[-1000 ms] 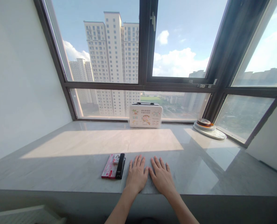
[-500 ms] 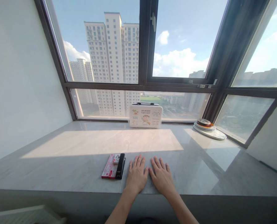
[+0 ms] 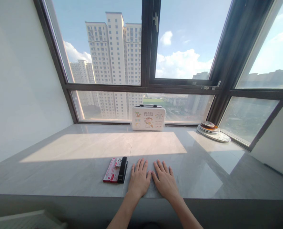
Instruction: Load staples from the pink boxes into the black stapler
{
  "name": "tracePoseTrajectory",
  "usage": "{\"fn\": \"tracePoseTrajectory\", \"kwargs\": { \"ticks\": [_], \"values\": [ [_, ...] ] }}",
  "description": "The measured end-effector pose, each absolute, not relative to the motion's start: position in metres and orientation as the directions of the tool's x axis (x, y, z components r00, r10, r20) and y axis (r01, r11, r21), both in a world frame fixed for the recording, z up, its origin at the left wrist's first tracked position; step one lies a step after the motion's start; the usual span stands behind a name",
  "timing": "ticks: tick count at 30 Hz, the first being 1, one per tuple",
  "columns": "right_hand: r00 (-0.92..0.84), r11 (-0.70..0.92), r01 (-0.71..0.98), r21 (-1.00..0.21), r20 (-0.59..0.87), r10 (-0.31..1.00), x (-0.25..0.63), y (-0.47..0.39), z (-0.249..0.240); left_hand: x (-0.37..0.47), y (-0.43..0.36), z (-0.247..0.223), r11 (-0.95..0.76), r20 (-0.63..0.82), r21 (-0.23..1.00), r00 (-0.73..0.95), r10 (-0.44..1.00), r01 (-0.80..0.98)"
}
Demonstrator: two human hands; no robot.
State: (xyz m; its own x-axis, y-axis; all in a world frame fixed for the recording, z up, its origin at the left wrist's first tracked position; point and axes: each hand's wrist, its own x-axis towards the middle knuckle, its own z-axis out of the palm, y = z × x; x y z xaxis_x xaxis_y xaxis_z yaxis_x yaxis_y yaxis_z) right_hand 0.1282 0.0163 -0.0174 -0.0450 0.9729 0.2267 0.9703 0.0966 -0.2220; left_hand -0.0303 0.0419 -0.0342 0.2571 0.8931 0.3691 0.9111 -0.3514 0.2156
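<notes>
Your left hand [image 3: 139, 178]: flat on the windowsill [image 3: 65, 178], fingers slightly apart | Your right hand [image 3: 165, 179]: likewise flat, fingers apart, thumbs near each other | Black stapler [image 3: 122, 170]: just left of your left hand, alongside red-and-white packs [image 3: 111, 174] | White case [image 3: 148, 118]: upright, beyond both hands.

grey marble-look sill [image 3: 60, 178], partly sunlit. from its ctr: wht pic case [image 3: 148, 118] stands upright at 12 o'clock, stacked round discs [image 3: 210, 130] at 2, blk stapler [image 3: 122, 170] w/ red-wht pkgs [image 3: 111, 170] at 8, l hand [image 3: 139, 178] flat approx 6, r hand [image 3: 165, 182] flat approx 5.
</notes>
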Motion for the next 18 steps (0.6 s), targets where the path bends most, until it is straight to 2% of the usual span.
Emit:
{"fn": "tracePoseTrajectory", "kwargs": {
  "ticks": [18],
  "values": [
    [-0.036, 0.082, 0.971, -0.226, 0.197, 0.98, 0.1272, 0.0154, -0.0144, -0.0308, 0.0413, -0.0335, -0.343, 0.35, 0.201, 0.259, 0.9, 0.918]
  ]
}}
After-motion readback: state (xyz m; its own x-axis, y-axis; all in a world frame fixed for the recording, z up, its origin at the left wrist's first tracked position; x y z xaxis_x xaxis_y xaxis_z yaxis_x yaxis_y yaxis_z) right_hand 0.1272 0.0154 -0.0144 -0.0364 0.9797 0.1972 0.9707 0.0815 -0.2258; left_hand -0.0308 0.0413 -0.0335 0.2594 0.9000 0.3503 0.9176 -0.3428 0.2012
